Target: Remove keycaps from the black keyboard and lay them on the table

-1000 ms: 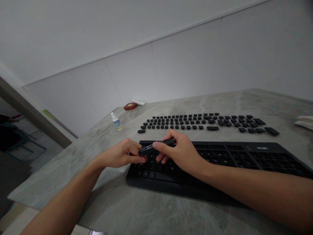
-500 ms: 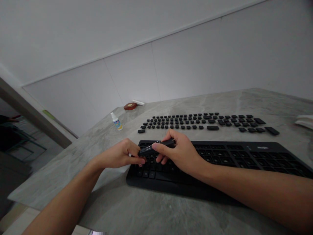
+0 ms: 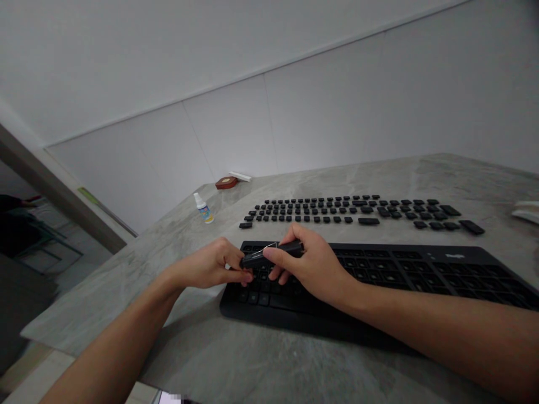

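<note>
A long black keycap (image 3: 291, 248) with a thin metal wire (image 3: 266, 249) along it is held above the keyboard's left part. My right hand (image 3: 307, 261) grips it between thumb and fingers at its right side. At its left end, my left hand (image 3: 223, 264) is closed in a pinch, its fingertips touching the keycap and wire. Below both hands lies a black keyboard (image 3: 421, 266) with most of its key sockets bare. Some keycaps (image 3: 252, 298) sit in its lower left corner. My right forearm crosses over and hides part of the keyboard.
Rows of loose black keycaps (image 3: 309, 211) lie behind the keyboard on the grey marbled table (image 3: 236, 359). A small white spray bottle (image 3: 204, 209) stands at the left. A reddish-brown case (image 3: 226, 183) lies near the wall, and a white object (image 3: 526, 211) at the far right.
The view has shifted slightly. The metal wire now stands out more from the keycap. Both hands keep their grip in nearly the same place.
</note>
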Demonstrator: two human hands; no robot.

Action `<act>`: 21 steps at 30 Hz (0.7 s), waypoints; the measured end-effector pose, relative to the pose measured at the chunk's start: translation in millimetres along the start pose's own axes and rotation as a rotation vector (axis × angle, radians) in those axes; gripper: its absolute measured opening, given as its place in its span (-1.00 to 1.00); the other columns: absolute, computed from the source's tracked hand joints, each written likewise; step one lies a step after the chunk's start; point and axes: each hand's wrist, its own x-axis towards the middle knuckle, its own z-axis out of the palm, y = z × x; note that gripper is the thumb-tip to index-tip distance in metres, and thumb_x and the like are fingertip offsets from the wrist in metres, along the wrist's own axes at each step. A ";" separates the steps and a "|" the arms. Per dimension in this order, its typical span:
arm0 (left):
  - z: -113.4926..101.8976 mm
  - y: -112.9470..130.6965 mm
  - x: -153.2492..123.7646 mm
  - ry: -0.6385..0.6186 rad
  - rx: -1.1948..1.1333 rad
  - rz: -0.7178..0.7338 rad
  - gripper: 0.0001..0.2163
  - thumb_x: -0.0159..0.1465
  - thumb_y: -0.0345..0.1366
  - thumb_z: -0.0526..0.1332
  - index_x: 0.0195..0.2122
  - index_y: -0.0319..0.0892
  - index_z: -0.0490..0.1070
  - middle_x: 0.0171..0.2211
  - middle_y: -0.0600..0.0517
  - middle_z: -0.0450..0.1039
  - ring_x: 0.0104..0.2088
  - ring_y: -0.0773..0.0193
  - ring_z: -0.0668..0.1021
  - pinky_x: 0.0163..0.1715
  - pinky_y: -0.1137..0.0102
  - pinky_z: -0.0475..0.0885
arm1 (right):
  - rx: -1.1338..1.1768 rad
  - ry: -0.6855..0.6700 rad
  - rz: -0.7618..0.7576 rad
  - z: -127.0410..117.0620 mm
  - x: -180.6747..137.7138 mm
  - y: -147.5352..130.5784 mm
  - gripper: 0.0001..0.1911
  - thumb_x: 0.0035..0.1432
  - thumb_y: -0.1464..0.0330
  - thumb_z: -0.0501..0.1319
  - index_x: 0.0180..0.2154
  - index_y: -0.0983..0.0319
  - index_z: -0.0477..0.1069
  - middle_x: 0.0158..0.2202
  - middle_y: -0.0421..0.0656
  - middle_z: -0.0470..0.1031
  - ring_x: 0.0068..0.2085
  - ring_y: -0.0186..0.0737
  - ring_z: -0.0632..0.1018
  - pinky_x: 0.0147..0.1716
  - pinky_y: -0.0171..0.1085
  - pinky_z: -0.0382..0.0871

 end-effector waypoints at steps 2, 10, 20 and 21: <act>-2.1 2.5 -0.8 -0.010 -0.021 -0.004 -0.75 0.38 -0.28 0.21 -0.38 -0.28 0.58 -0.47 -0.03 0.57 -0.49 0.37 0.51 -0.45 0.50 0.33 | -0.004 -0.004 0.002 0.6 -0.2 0.8 -0.62 0.08 0.17 0.34 -0.35 0.16 0.15 -0.64 -0.27 0.49 -0.57 -0.20 0.60 -0.63 -0.36 0.45; -16.9 4.9 -10.8 -0.036 -0.101 -0.127 -0.76 0.32 -0.28 0.27 -0.43 -0.31 0.56 -0.52 0.01 0.50 -0.50 0.37 0.46 -0.48 0.51 0.32 | 0.068 -0.072 -0.030 4.8 0.4 5.1 -0.61 0.11 0.14 0.34 -0.32 0.16 0.16 -0.60 -0.25 0.52 -0.57 -0.24 0.59 -0.61 -0.36 0.45; -14.4 0.3 -5.7 -0.048 -0.070 -0.051 -0.65 0.33 -0.22 0.26 -0.58 -0.29 0.49 -0.55 0.03 0.40 -0.53 0.40 0.38 -0.53 0.48 0.24 | 0.043 -0.087 -0.022 7.0 -0.9 2.1 -0.63 0.12 0.16 0.33 -0.33 0.17 0.16 -0.61 -0.27 0.51 -0.62 -0.31 0.53 -0.64 -0.41 0.40; -14.6 1.0 -5.2 -0.044 -0.066 -0.040 -0.64 0.33 -0.21 0.26 -0.58 -0.29 0.49 -0.55 0.03 0.39 -0.54 0.40 0.38 -0.53 0.48 0.24 | 0.039 -0.087 -0.024 7.2 -1.0 1.4 -0.64 0.12 0.16 0.33 -0.34 0.17 0.16 -0.61 -0.28 0.51 -0.62 -0.32 0.53 -0.64 -0.41 0.39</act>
